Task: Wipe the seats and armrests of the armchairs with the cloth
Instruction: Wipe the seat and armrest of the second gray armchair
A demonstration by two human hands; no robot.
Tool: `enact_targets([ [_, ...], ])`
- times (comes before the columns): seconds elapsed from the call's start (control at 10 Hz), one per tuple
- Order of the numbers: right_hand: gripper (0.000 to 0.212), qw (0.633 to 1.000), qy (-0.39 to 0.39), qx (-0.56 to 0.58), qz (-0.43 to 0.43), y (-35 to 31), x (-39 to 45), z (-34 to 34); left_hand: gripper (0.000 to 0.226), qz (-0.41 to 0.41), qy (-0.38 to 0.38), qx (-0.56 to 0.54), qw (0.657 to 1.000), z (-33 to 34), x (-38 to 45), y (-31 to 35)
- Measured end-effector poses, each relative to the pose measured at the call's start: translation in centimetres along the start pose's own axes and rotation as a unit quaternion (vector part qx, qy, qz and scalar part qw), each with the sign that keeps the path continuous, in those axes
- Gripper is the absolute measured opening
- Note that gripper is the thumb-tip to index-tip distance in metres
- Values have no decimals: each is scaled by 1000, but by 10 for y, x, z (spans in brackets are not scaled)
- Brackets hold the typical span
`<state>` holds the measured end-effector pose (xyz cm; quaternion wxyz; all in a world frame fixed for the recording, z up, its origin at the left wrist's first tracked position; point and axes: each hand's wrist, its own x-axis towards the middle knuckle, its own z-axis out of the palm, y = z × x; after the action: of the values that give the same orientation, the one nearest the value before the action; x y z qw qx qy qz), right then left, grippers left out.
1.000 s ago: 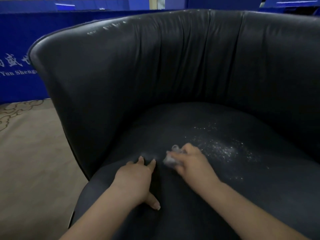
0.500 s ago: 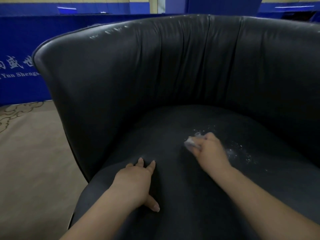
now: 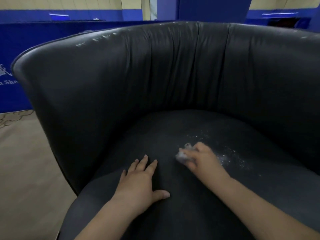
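Observation:
A dark leather armchair (image 3: 121,87) with a curved back fills the view, its seat cushion (image 3: 173,129) in front of me. My right hand (image 3: 202,160) is closed around a small crumpled white cloth (image 3: 181,155) and presses it on the middle of the seat. White specks (image 3: 230,156) are scattered on the cushion just right of that hand. My left hand (image 3: 140,181) lies flat on the seat's front left part, fingers spread, holding nothing.
Beige patterned carpet (image 3: 26,170) lies to the left of the chair. A blue partition with white lettering (image 3: 10,66) stands behind it. The chair's top edge (image 3: 103,36) shows pale scuffs.
My right hand with the cloth swept right and away across the seat, then came back left toward my left hand. The left hand stayed planted.

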<state>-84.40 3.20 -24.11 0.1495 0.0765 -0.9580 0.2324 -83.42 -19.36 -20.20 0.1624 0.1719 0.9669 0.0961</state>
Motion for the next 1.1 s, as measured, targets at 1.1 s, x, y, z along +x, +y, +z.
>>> enact_targets([
  [1.1,29,997,27,-67,-17,29,77,12,100,12,7,-26,1000,0,20,-22],
])
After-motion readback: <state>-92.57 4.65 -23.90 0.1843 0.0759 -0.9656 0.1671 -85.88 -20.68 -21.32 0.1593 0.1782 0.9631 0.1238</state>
